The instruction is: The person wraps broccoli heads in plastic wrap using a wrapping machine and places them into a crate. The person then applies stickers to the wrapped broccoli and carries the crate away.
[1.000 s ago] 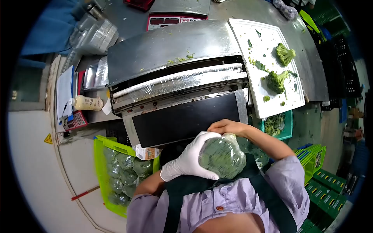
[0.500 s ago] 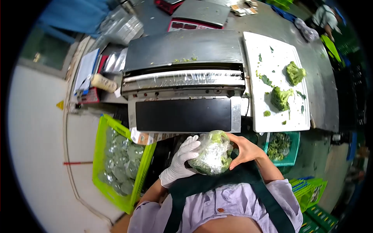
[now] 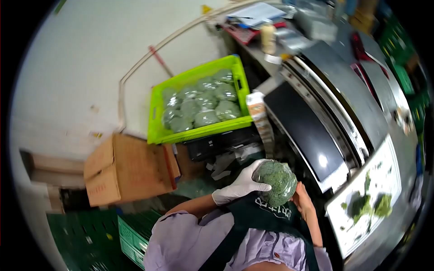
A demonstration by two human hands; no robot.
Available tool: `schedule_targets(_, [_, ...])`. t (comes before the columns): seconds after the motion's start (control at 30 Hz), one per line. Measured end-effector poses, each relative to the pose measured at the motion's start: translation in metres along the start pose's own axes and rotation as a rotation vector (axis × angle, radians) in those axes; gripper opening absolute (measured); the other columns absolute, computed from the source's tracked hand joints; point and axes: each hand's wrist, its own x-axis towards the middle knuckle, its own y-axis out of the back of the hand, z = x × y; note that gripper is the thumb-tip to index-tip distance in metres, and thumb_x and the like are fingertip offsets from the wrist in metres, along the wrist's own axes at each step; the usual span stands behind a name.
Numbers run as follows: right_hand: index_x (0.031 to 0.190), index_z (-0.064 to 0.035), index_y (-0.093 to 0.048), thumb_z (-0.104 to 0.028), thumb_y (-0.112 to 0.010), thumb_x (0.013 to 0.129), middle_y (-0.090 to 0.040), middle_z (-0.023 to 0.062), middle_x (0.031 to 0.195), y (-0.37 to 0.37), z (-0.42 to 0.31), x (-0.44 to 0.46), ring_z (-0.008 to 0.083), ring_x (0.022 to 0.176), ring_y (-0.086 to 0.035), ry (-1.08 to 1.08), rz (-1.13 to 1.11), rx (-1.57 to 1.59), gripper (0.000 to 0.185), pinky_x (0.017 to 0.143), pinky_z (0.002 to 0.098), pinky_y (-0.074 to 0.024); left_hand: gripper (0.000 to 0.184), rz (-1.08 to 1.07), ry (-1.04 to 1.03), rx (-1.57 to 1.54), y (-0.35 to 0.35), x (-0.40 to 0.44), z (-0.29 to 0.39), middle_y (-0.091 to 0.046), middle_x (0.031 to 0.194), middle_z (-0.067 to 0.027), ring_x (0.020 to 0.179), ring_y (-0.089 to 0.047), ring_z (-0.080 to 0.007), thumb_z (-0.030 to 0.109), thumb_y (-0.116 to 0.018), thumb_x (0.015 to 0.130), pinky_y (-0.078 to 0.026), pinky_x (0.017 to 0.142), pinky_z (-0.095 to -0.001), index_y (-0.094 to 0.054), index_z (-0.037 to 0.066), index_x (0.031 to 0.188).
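A head of broccoli wrapped in clear film is held in front of my apron, its green crown now turned up. My left hand, in a white glove, is closed round its left side with the thumb across the front. My bare right hand is at the broccoli's right edge, its fingers partly hidden behind the head and seemingly gripping it. Just beyond my hands lies the wrapping machine with its black plate.
A lime-green crate holds several wrapped broccoli heads. A cardboard box stands left of it. Broccoli pieces lie on a white cutting board at right. A bottle and clipboard sit at the back.
My view has swung left toward the crate. The broccoli has been turned so its crown shows instead of the gathered film. Both hands stay at it, the right one lower along its edge.
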Motion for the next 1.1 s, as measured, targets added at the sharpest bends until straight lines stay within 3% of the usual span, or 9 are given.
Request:
schedule_targets(0.13, [0.132,0.0065,-0.035,-0.048,-0.048,0.09,-0.056,0.0163,0.117,-0.032,-0.017,0.027,0.0276,0.097,-0.061,0.05,-0.279,0.073,0.07,0.072,0.0344,-0.0555,0.068,0.175,-0.023,-0.141,0.041,-0.018,0.004,-0.048,0.125,-0.0087,0.117,-0.044,-0.0195,0.02,-0.07,0.074,-0.03,0.103,-0.0331,-0.038,-0.002,0.13])
schedule_targets(0.23, [0.129,0.0055,-0.039,-0.038,-0.051,0.092,-0.056,0.0172,0.116,-0.053,-0.032,0.05,0.027,0.092,-0.063,-0.021,-0.211,-0.182,0.058,0.07,0.0331,-0.0552,0.055,0.322,-0.141,-0.25,0.095,-0.029,0.018,-0.053,0.121,-0.0092,0.113,-0.048,-0.0189,0.022,-0.063,0.082,-0.034,0.099,-0.0321,-0.044,-0.002,0.128])
schedule_targets(0.27, [0.123,0.0051,-0.047,-0.026,-0.056,0.091,-0.059,0.0166,0.112,-0.066,-0.036,0.06,0.025,0.086,-0.065,-0.022,-0.136,-0.248,0.046,0.068,0.0305,-0.0545,0.052,0.441,-0.143,-0.279,0.12,-0.036,0.018,-0.053,0.12,-0.0087,0.11,-0.05,-0.0182,0.021,-0.062,0.083,-0.037,0.096,-0.0316,-0.045,-0.002,0.127])
schedule_targets(0.43, [0.113,0.0057,-0.054,-0.013,-0.06,0.088,-0.063,0.0131,0.104,-0.118,-0.045,0.139,0.0192,0.082,-0.065,-0.104,-0.136,-0.434,0.032,0.067,0.0274,-0.0525,0.037,0.959,-0.249,-0.17,0.264,-0.079,0.057,-0.06,0.106,-0.006,0.093,-0.056,-0.0133,0.011,-0.063,0.082,-0.045,0.081,-0.0276,-0.053,0.0,0.116])
schedule_targets(0.57, [0.113,0.0021,-0.056,-0.016,-0.066,0.084,-0.064,0.0084,0.092,-0.188,-0.048,0.225,0.014,0.078,-0.063,-0.084,-0.275,-0.536,0.036,0.064,0.0243,-0.0503,0.039,1.222,-0.314,0.238,0.383,-0.111,0.072,-0.063,0.097,-0.0036,0.086,-0.057,-0.0116,0.008,-0.073,0.074,-0.046,0.08,-0.0263,-0.057,0.0,0.109])
schedule_targets(0.63, [0.11,0.0008,-0.058,-0.018,-0.068,0.083,-0.066,0.0083,0.087,-0.232,-0.056,0.273,0.0128,0.076,-0.064,-0.135,-0.33,-0.793,0.034,0.064,0.0247,-0.0505,0.042,1.275,-0.258,0.318,0.431,-0.123,0.067,-0.063,0.098,-0.0033,0.087,-0.057,-0.0101,0.01,-0.075,0.073,-0.046,0.079,-0.0247,-0.057,0.0,0.109])
schedule_targets(0.77, [0.101,0.0014,-0.063,-0.024,-0.072,0.076,-0.068,0.0132,0.092,-0.315,-0.052,0.377,0.0178,0.076,-0.066,0.179,-0.42,-1.141,0.037,0.071,0.0307,-0.0521,0.047,1.299,-0.122,0.205,0.482,-0.135,0.058,-0.064,0.1,-0.0059,0.089,-0.058,-0.0119,0.012,-0.076,0.072,-0.046,0.083,-0.0261,-0.056,-0.002,0.112])
schedule_targets(0.9, [0.114,-0.0021,-0.057,-0.037,-0.077,0.068,-0.065,0.0171,0.1,-0.373,-0.004,0.501,0.0268,0.089,-0.064,0.425,-0.399,-1.312,0.061,0.077,0.036,-0.0509,0.062,1.233,-0.01,0.335,0.494,-0.13,0.046,-0.063,0.104,-0.0095,0.096,-0.059,-0.0165,0.019,-0.08,0.066,-0.045,0.087,-0.029,-0.052,-0.003,0.117])
schedule_targets(1.1, [0.135,-0.0102,-0.033,-0.054,-0.078,0.056,-0.06,0.0214,0.105,-0.427,0.048,0.598,0.0357,0.097,-0.059,0.255,-0.503,-1.556,0.101,0.083,0.0426,-0.0467,0.07,1.177,0.182,0.346,0.501,-0.118,0.036,-0.063,0.107,-0.0104,0.098,-0.06,-0.0178,0.024,-0.082,0.062,-0.046,0.088,-0.0304,-0.05,0.002,0.12])
